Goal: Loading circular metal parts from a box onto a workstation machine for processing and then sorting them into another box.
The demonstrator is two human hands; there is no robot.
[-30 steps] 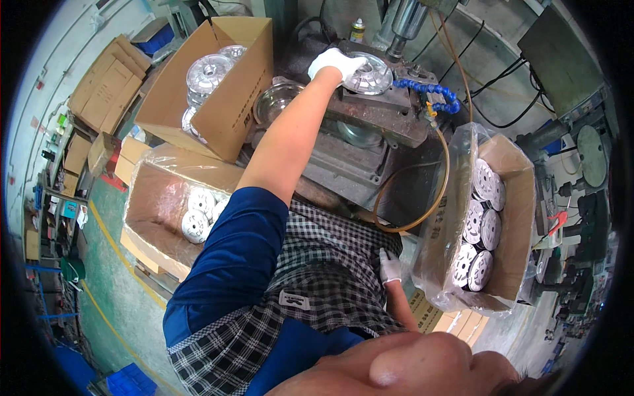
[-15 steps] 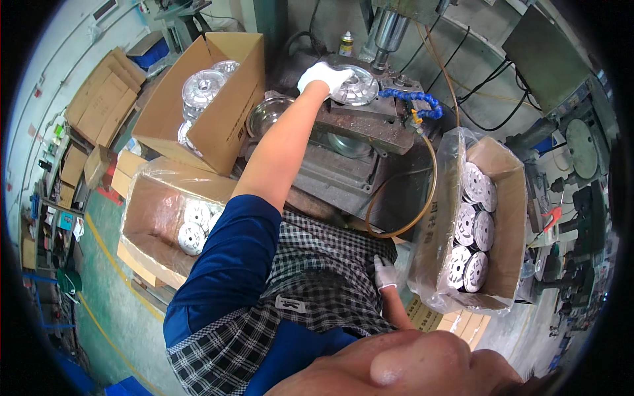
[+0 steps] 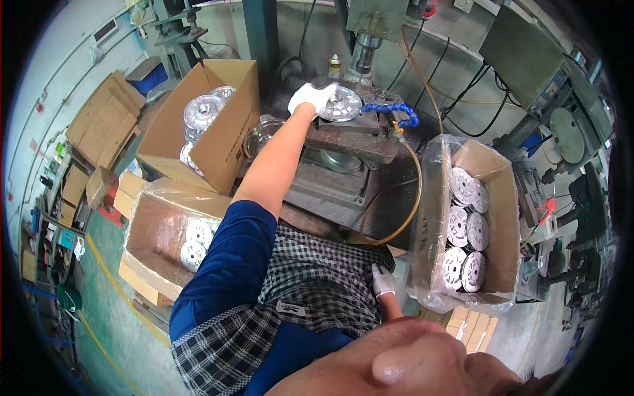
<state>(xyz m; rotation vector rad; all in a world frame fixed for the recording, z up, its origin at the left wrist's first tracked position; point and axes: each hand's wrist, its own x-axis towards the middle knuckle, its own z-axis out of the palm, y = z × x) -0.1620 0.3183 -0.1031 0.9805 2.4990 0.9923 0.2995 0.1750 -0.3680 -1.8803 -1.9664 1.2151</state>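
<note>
My left hand (image 3: 310, 101), in a white glove, is at the left edge of a shiny round metal wheel disc (image 3: 343, 105), its fingers closed on the rim. The disc lies on the fixture of a drill press (image 3: 363, 142), just below and left of the spindle (image 3: 365, 54). A blue segmented coolant hose (image 3: 393, 111) points at the disc's right side. Low at my right side, my gloved right hand (image 3: 383, 282) hangs against the checked apron (image 3: 323, 264), holding nothing that I can see; its visible fingers look stretched out.
An open carton (image 3: 231, 142) with shiny discs stands left of the press; a plastic-lined carton (image 3: 155, 221) with discs is nearer. At right, another lined carton (image 3: 498, 224) holds several stacked discs. A spray can (image 3: 335, 66) and a metal bowl-shaped part (image 3: 264, 137) are by the press.
The view has shifted, so the press and disc appear lower and slightly left. My left hand is still on the disc; my right hand stays by the apron.
</note>
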